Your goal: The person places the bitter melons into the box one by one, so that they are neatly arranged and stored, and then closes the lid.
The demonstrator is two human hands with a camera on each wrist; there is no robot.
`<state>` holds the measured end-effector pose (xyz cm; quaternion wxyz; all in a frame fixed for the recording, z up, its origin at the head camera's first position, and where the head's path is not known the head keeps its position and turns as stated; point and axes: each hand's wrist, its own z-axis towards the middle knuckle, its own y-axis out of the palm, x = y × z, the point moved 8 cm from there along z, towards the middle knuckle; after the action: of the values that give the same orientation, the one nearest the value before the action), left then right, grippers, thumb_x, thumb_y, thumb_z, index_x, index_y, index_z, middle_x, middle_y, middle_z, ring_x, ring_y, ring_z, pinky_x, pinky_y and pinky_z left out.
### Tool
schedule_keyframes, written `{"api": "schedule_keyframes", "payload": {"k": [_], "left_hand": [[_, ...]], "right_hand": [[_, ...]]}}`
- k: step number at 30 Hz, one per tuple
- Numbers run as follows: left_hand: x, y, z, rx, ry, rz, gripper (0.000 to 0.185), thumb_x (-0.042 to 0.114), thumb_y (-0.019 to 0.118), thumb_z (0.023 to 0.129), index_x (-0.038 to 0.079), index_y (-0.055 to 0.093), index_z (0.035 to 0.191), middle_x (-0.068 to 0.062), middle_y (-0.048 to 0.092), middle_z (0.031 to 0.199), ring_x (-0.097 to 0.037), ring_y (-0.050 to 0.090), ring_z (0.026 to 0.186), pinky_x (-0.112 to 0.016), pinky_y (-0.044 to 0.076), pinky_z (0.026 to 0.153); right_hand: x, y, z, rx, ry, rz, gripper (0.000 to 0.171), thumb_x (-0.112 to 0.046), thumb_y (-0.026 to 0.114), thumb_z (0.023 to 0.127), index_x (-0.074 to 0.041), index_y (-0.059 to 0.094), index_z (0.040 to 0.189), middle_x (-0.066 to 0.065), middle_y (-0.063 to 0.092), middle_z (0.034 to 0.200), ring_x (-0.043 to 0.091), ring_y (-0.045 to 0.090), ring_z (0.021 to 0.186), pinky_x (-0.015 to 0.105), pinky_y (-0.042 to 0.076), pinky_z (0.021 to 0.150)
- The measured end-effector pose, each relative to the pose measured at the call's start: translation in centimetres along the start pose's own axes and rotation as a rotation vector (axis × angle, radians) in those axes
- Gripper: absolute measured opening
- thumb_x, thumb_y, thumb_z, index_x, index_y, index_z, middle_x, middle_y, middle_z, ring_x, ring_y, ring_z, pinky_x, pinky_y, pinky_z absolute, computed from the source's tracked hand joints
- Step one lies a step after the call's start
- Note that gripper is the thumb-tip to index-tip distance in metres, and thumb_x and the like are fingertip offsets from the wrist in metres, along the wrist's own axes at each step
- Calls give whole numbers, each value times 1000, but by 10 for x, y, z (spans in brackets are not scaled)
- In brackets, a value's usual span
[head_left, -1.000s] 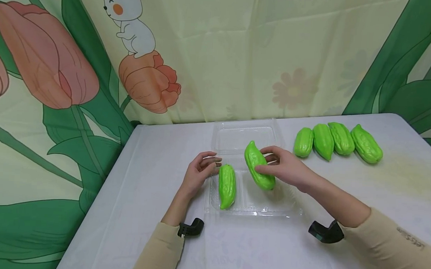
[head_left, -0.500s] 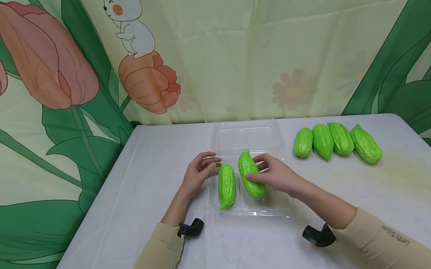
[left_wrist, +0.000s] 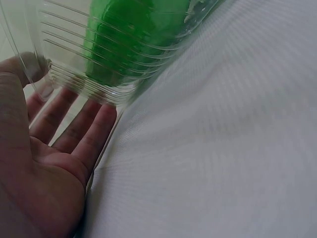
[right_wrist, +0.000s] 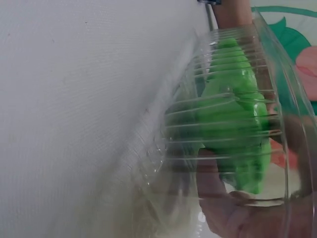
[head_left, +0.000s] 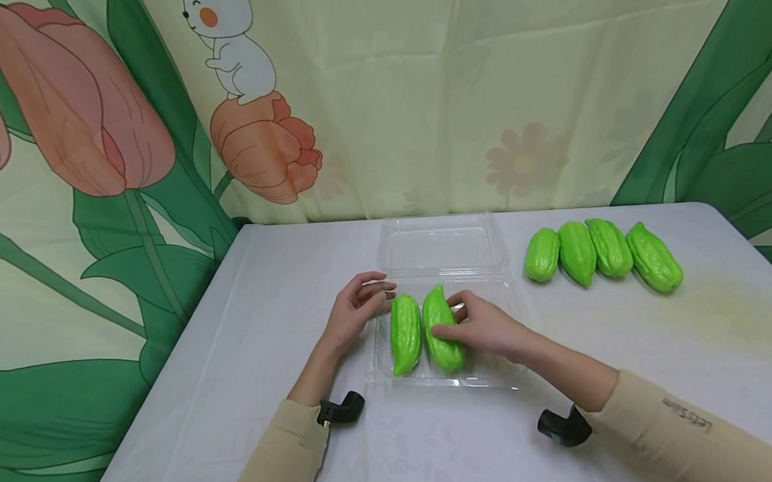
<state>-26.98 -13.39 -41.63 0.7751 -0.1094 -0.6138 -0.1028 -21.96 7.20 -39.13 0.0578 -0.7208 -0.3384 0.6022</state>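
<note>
Fingers left: left hand [head_left: 357,307] pinches left rim of clear clamshell tray [head_left: 483,375], mid-frame.
First gourd [head_left: 405,334]: lying in tray, left.
Fingers right: right hand [head_left: 485,329] grips second gourd [head_left: 442,330], touching first.
Tip: lay parallel, snug; steady tray.
Spare gourds [head_left: 603,252]: upper right.

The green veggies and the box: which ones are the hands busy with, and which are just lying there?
Busy with:
clear box, steadied by left hand
gourd held by right hand
gourd already inside

Just lying there:
four gourds in a row
flower curtain
</note>
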Motion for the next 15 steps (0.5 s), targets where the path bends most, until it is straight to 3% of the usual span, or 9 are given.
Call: {"api": "schedule_keyframes", "payload": {"k": [7,15], "left_hand": [[1,0,-1,7,0,-3,35,3,59,101,-3,53,134,-24,65,125,-33,65,114,-39,57,89],[0,0,-1,0,-1,-6,37,3,58,101,-8,50,135,-25,64,126,-36,64,115,-39,56,89]], "right_hand": [[2,6,2,-2,23,-34,66,-32,76,89,8,46,132,16,65,106,24,64,94,39,54,82],[4,7,3,4,30,-65,66,-35,75,90,8,47,131,15,65,105,24,64,93,40,53,82]]}}
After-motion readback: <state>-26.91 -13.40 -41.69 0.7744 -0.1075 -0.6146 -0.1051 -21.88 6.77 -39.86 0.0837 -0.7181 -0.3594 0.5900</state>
